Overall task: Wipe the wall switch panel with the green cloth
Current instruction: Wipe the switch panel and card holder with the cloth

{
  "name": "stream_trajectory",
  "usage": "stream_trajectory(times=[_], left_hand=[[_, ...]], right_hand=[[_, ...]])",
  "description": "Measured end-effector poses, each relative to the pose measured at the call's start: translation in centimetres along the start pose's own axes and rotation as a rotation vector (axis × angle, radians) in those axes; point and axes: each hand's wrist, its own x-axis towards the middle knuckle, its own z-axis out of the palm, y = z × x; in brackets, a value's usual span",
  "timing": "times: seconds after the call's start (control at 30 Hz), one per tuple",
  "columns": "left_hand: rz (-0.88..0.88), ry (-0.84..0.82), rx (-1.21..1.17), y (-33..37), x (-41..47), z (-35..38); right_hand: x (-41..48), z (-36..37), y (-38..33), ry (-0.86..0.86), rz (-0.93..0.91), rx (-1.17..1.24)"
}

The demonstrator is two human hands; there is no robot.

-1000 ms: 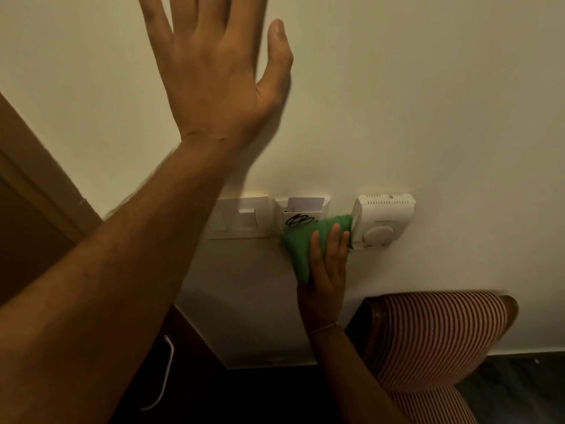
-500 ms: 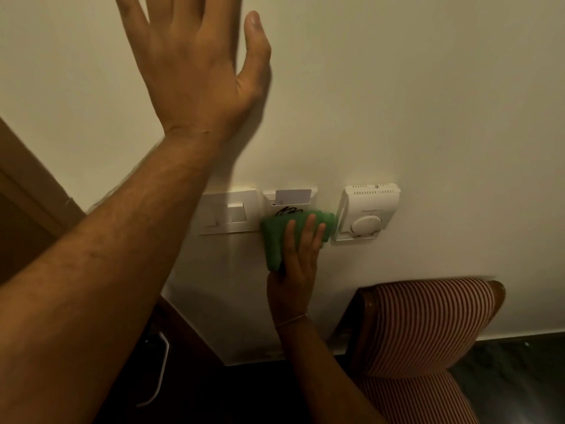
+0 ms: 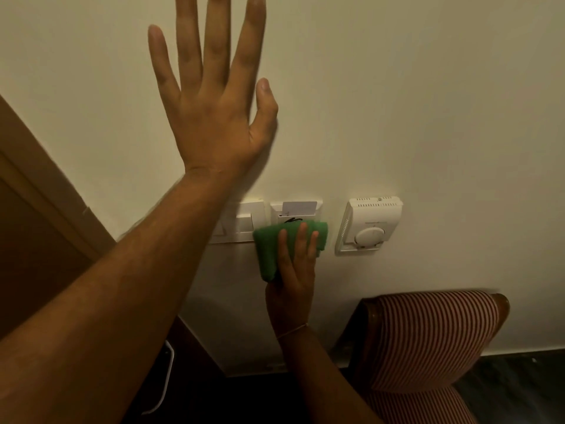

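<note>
Head view: left hand (image 3: 214,117) lay flat, fingers spread, on the cream wall (image 3: 428,102); right hand (image 3: 293,270) pressed the green cloth (image 3: 269,246) on the switch panel (image 3: 295,209), striped chair (image 3: 428,338) at five o'clock.

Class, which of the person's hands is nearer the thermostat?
Right. The right hand presses the green cloth just left of the thermostat; the left hand rests higher up the wall.

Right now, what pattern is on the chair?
Red and white stripes on the chair, clearest in the head view.
</note>
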Motion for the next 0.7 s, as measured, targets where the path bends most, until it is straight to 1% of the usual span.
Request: stream_trajectory(times=[0.1,0.13,0.17,0.27,0.33,0.4,0.5,0.57,0.63,0.7], left_hand=[[0.023,-0.037,-0.017,-0.7,-2.1,0.5],[0.023,-0.046,-0.020,-1.0,-2.7,0.7],[0.023,-0.048,-0.020,-1.2,-3.3,1.0],[0.041,-0.021,-0.007,-1.7,-4.3,1.8],[0.050,0.010,-0.002,-1.9,-4.4,2.3],[0.054,0.030,-0.003,-2.0,-4.5,2.7],[0.063,0.053,-0.001,-2.1,-4.7,3.0],[0.062,0.067,0.000,-2.1,-4.8,3.1],[0.064,0.078,0.008,-2.2,-4.8,3.3],[0.064,0.090,0.014,-2.3,-4.7,3.5]], right_hand=[[-0.1,-0.2,0.8,-0.043,-0.112,-0.039],[0.0,-0.4,1.3,-0.038,-0.117,-0.052],[0.0,-0.6,1.7,-0.019,-0.087,-0.050],[-0.3,-0.8,1.7,0.050,0.101,0.016],[-0.4,-0.2,0.9,0.061,0.132,0.038],[-0.8,0.5,0.3,0.018,0.063,0.019],[-1.6,0.9,0.7,-0.081,-0.095,-0.071],[-1.9,0.3,1.6,-0.108,-0.137,-0.111],[-1.6,-0.6,2.5,-0.051,-0.072,-0.103],[-0.8,-1.3,2.9,0.033,0.058,-0.045]])
